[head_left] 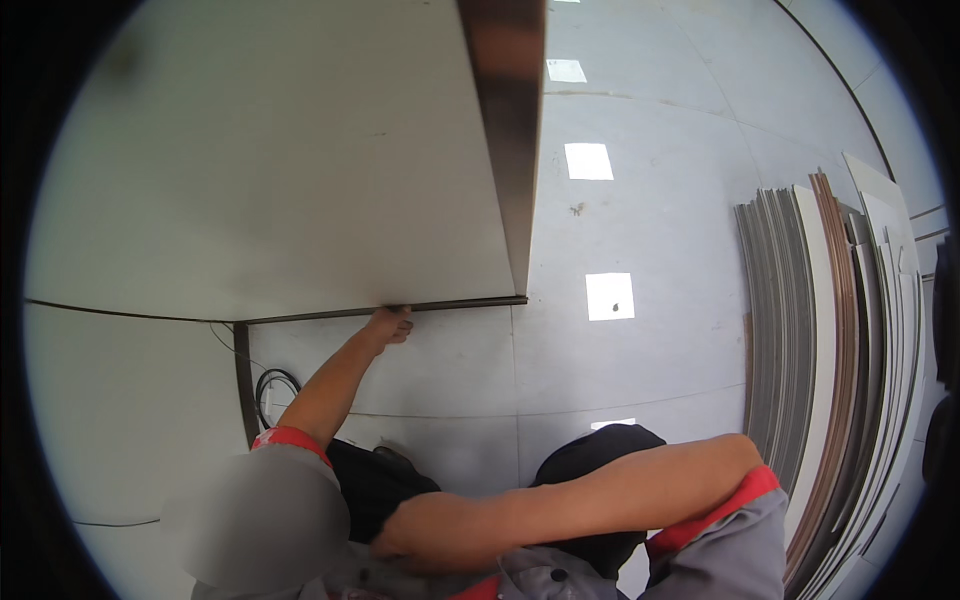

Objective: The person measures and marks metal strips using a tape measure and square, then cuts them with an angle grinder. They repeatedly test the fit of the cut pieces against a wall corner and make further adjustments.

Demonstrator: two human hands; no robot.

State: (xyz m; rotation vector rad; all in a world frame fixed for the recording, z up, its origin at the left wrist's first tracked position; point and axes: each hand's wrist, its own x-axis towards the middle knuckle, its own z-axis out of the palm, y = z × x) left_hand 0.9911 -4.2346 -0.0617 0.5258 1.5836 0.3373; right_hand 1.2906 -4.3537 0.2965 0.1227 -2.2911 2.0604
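A large pale board [300,170] with a dark edge strip [465,304] fills the upper left. My left arm reaches forward to its near edge. There my left hand [390,328] is closed, its fingers curled against the dark strip; the thumb side is partly hidden by the edge. My right forearm lies across my body from the right. My right hand [435,530] rests against the front of my grey shirt, above my dark trousers. Its fingers are turned under and hidden, so what they hold, if anything, does not show.
A stack of long thin panels [775,320], grey, white and brown, stands on edge along the right. Grey tiled floor [680,240] with bright light patches lies between. A coiled black cable [268,392] is on the floor beside a dark upright post [243,375] at left.
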